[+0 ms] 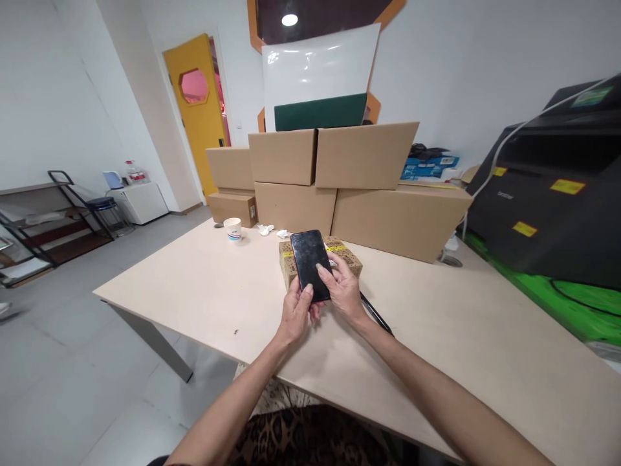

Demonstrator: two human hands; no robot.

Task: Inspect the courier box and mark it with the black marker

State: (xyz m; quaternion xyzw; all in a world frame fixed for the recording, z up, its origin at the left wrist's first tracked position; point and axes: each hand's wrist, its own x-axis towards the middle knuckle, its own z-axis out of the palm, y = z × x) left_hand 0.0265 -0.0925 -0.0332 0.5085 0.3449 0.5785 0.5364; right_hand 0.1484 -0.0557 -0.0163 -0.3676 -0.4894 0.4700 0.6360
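Between both hands a black smartphone (310, 259) is held up, its dark, smudged screen facing me. My left hand (295, 309) grips its lower left corner, thumb on the front and fingers behind. My right hand (343, 290) holds the right edge, with its thumb on the glass. Behind the phone lies a small cardboard parcel (287, 262) with printed marks and yellow tape, partly covered by the phone and my right hand. A dark, slim pen-like object (376, 314) rests on the table beside my right wrist, its far end hidden.
Stacked cardboard boxes (367, 155) line the table's (194, 278) back edge, topped by a dark green box (320, 112). A paper cup (233, 230) and crumpled tissues (265, 230) stand at the back left. A large black printer (548, 188) is on the right.
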